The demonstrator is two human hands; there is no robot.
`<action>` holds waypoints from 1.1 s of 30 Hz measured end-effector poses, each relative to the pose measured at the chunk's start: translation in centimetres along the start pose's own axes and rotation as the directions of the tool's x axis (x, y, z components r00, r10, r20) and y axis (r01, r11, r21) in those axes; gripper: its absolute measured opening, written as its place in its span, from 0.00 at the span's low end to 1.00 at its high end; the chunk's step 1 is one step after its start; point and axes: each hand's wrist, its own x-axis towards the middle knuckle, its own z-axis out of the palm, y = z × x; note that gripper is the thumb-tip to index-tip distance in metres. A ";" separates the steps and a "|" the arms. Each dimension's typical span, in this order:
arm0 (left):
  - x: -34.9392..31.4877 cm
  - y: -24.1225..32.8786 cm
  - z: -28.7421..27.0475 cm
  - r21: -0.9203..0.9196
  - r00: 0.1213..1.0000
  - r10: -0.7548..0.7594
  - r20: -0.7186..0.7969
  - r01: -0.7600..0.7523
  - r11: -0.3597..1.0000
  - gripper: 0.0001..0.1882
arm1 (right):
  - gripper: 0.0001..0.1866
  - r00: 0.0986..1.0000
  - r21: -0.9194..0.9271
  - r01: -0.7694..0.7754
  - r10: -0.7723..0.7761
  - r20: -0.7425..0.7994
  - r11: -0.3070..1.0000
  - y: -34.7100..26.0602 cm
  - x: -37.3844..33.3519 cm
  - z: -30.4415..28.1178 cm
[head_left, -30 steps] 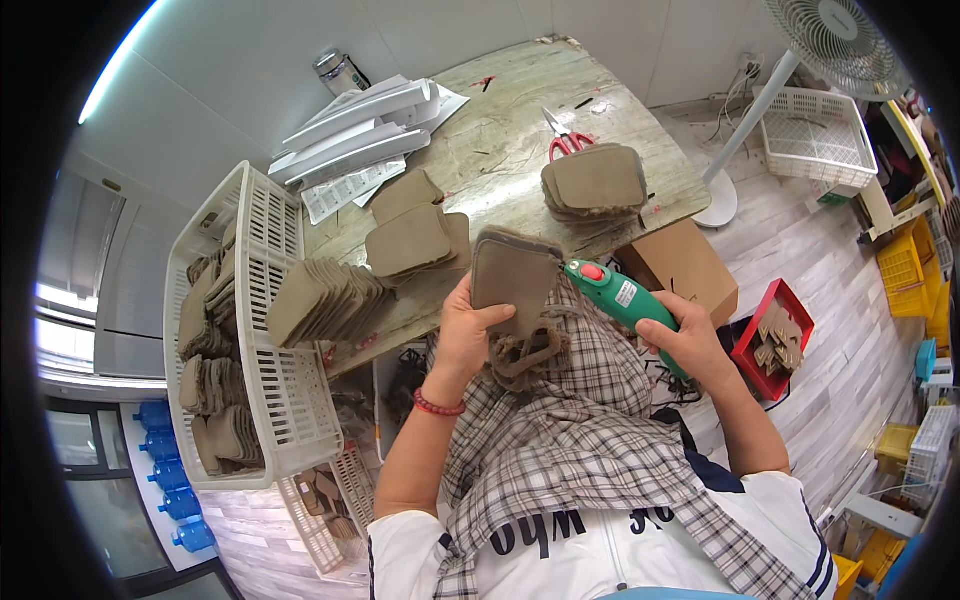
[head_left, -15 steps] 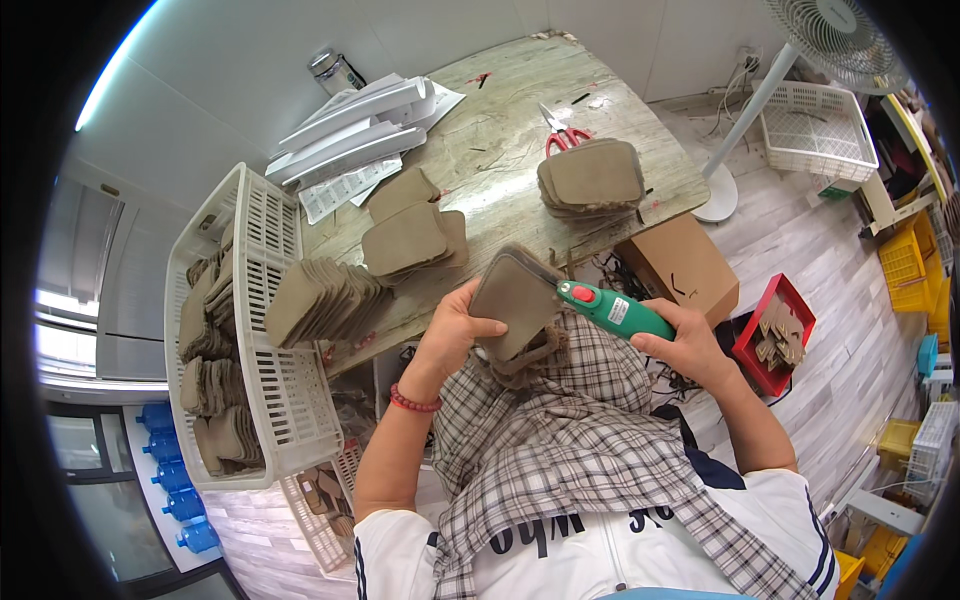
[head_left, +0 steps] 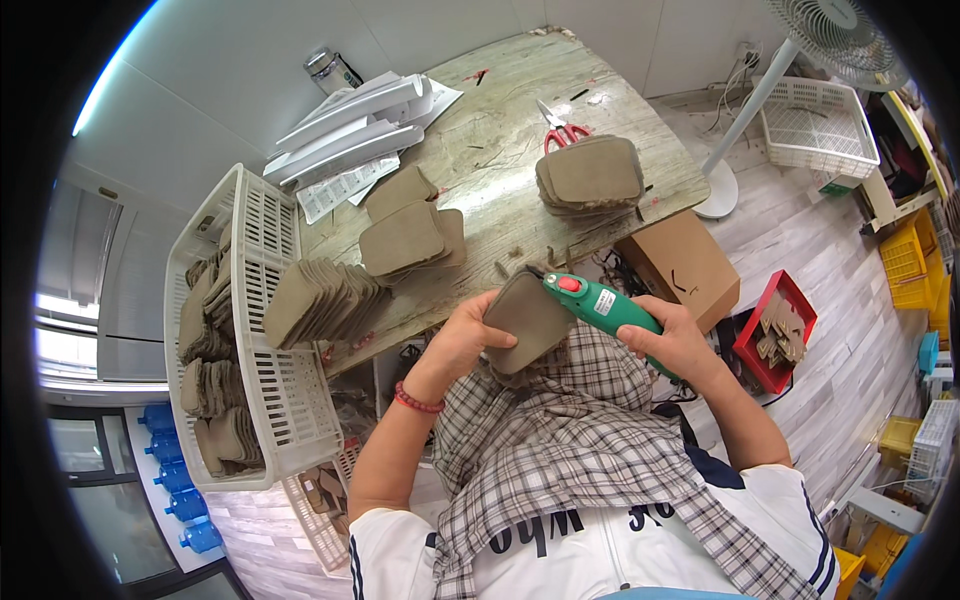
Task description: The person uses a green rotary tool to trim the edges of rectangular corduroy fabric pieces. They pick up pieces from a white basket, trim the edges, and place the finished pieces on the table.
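Note:
My left hand (head_left: pixel 478 333) grips a brown fabric pad (head_left: pixel 528 325) with rounded corners, thumb on its face and fingers behind. Wrapped around a green electric hand cutter (head_left: pixel 610 308) with a red button is my right hand (head_left: pixel 668 338). The cutter's dark tip meets the pad's upper edge, just off the table's front edge. Under the pad, more brown material shows over my plaid apron (head_left: pixel 600 400); how many layers I hold is hidden. Small brown scraps (head_left: pixel 502 268) lie at the table edge near the tip.
Stacked brown pads (head_left: pixel 405 240) sit on the worn table (head_left: pixel 500 130), with another stack (head_left: pixel 595 172) beside red-handled scissors (head_left: pixel 565 135). A white basket (head_left: pixel 290 400) of pads stands left. Papers (head_left: pixel 350 130) lie behind. Right are a cardboard box (head_left: pixel 690 265), red tray (head_left: pixel 770 370) and fan (head_left: pixel 720 190).
The cutter's tip has shifted left and slightly up along the pad's top edge. The pad has dropped a little and turned in my left hand. Small scraps now show at the table edge.

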 end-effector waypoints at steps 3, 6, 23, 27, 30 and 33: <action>-0.3 1.0 -0.6 0.092 0.998 -0.055 0.040 0.051 0.994 0.27 | 0.20 0.998 0.083 -0.038 0.035 0.046 0.996 -0.2 0.0 -0.4; -0.6 2.3 -1.5 0.251 0.997 -0.062 0.042 0.050 0.967 0.23 | 0.19 0.992 0.081 -0.080 0.072 0.104 0.994 -0.2 -0.1 -1.0; -0.9 -0.2 -3.4 -0.200 0.933 0.200 -0.300 -0.267 0.943 0.06 | 0.18 0.989 0.168 -0.089 0.068 0.128 0.982 1.3 0.0 -0.5; -1.0 0.2 -3.1 -0.178 0.940 0.190 -0.282 -0.246 0.953 0.07 | 0.17 0.989 0.127 -0.084 0.067 0.132 0.988 1.2 -0.2 -0.5; -1.1 0.3 -3.0 -0.131 0.942 0.184 -0.279 -0.227 0.965 0.07 | 0.19 0.987 0.135 -0.084 0.064 0.145 0.987 1.4 -0.2 -0.7; -1.2 0.5 -3.1 -0.083 0.949 0.168 -0.265 -0.196 0.977 0.07 | 0.20 0.986 0.139 -0.093 0.072 0.152 0.986 1.7 -0.3 -0.7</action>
